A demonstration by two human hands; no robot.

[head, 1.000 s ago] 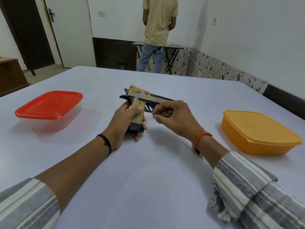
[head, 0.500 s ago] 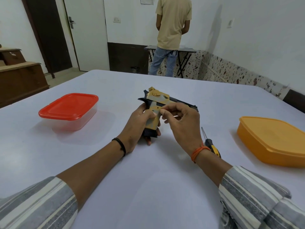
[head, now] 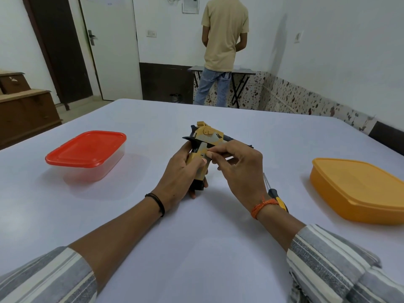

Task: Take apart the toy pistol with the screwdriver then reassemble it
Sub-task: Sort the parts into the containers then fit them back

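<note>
Head-worn camera looks forward and down, close over the table (head: 196,248).

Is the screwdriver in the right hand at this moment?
No, the screwdriver lies on the table beside the right wrist, while the right hand has its fingertips at the toy pistol.

Bright, even indoor light from above; soft faint shadows beside the red-lidded box (head: 87,153) on the table (head: 196,248), no glare, sharp focus, wide-angle bending at frame edges.
</note>
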